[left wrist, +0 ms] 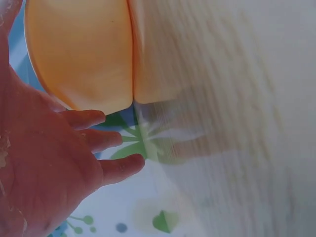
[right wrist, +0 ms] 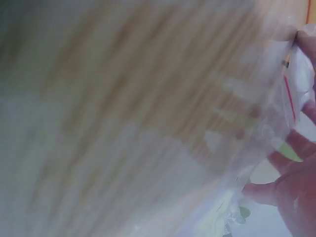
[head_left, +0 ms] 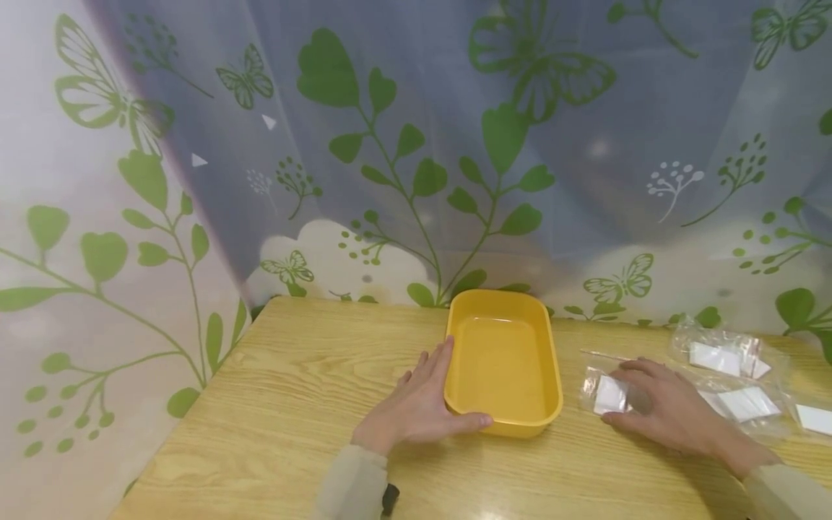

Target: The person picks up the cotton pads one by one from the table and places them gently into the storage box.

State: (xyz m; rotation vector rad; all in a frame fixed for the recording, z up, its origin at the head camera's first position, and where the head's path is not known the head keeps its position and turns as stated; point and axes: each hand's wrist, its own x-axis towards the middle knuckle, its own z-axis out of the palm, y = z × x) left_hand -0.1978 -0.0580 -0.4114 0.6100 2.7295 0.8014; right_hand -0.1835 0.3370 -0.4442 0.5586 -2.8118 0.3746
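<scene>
A yellow rectangular tray [head_left: 503, 368] stands on the wooden table against the patterned cloth. My left hand [head_left: 422, 404] rests against its left side with fingers stretched along the wall, the thumb lying at the front rim. In the left wrist view, the left hand [left wrist: 54, 158] has its fingers extended beside the tray [left wrist: 84, 54]. To the right of the tray, my right hand [head_left: 669, 408] grips a small clear plastic bag [head_left: 609, 396] with a white piece inside, thumb at its near edge and fingers over the far side. A red strip shows on the bag [right wrist: 290, 101] in the right wrist view.
More clear plastic bags with white pieces lie at the right: one bag [head_left: 715, 357] near the cloth, another bag [head_left: 747, 403] beside my right wrist. A white piece [head_left: 814, 419] sits at the far right edge. Patterned cloth [head_left: 390, 144] hangs behind the table [head_left: 286, 404].
</scene>
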